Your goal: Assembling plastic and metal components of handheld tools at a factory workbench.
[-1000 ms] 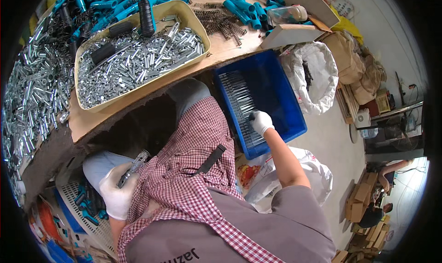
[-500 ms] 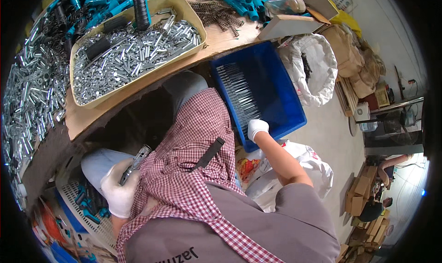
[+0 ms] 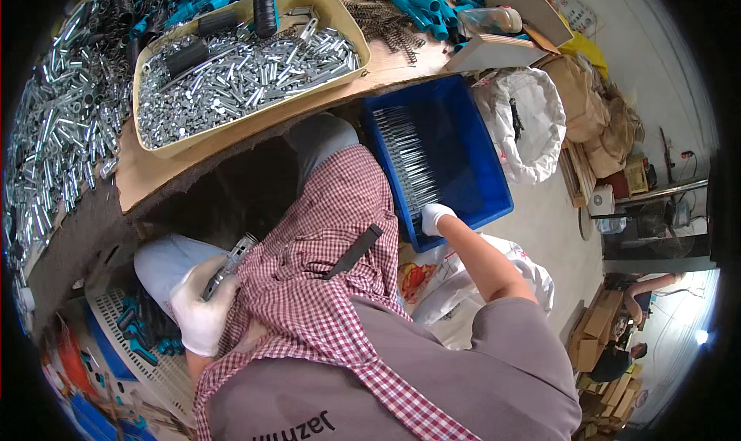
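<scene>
Counter [image 3: 140, 184] heaped with loose metal parts [image 3: 60, 144], likely plenty left. My left hand [image 3: 201, 308] grips a metal piece [image 3: 241, 250]; right hand [image 3: 437, 218], hold unclear, is at rods [image 3: 407, 159] already rowed in blue bin [image 3: 488, 200].

Wht-gloved hands [image 3: 199, 300], chk apron [image 3: 340, 201], gry tee [image 3: 471, 364]

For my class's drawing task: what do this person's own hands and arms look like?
Left hand and right hand wear white gloves ending near the wrist. The right forearm is bare below a short grey sleeve; the left sleeve cannot be made out.
</scene>
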The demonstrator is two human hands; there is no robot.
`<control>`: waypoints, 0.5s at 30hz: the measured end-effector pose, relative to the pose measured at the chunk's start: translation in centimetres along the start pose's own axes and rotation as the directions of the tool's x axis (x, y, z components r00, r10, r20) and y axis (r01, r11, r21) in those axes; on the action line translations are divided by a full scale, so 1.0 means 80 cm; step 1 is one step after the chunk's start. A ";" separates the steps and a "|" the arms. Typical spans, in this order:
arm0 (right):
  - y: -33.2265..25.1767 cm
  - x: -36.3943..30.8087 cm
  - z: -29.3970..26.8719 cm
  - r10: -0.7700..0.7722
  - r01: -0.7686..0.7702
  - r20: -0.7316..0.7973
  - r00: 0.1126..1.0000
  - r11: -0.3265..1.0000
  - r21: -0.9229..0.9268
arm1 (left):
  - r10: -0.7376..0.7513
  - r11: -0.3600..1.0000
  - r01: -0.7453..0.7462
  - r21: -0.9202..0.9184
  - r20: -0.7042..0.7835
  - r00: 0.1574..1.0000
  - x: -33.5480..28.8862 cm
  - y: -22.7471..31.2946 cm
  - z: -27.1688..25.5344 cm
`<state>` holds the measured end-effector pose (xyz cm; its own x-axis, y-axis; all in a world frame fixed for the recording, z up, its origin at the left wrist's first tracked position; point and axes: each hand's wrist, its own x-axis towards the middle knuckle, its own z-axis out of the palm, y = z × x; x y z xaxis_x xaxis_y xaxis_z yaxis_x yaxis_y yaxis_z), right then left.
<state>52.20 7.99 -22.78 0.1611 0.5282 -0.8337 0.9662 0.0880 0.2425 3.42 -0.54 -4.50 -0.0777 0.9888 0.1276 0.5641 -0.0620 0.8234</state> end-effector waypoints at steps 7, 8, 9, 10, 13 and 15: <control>0.010 -0.039 -0.058 -0.112 0.031 0.349 0.930 0.973 0.229 | -0.081 0.996 0.081 -0.031 -0.005 0.997 -0.002 0.003 -0.011; 0.018 -0.045 -0.065 -0.113 0.035 0.348 0.931 0.974 0.225 | -0.081 0.996 0.081 -0.035 -0.019 0.996 -0.003 0.001 -0.012; 0.025 -0.056 -0.079 -0.159 0.038 0.301 0.940 0.928 0.371 | -0.084 0.996 0.082 -0.038 -0.033 0.996 -0.006 -0.002 -0.013; 0.030 -0.068 -0.094 -0.198 0.046 0.248 0.948 0.860 0.509 | -0.088 0.996 0.086 -0.035 -0.038 0.995 -0.008 -0.006 -0.014; 0.022 -0.112 -0.154 -0.322 0.286 -0.131 0.938 0.502 0.816 | -0.168 0.982 0.161 -0.100 -0.062 0.984 -0.011 -0.015 -0.014; -0.019 -0.147 -0.191 -0.395 0.444 -0.420 0.817 -0.033 0.895 | -0.326 0.896 0.321 -0.307 0.038 0.945 -0.003 -0.005 -0.012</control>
<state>45.76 14.51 -5.79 -0.3346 0.7517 -0.5683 0.2198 -0.5241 -0.8228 2.44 -0.86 -4.30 -0.2263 0.9593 -0.1687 0.2276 0.2205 0.9484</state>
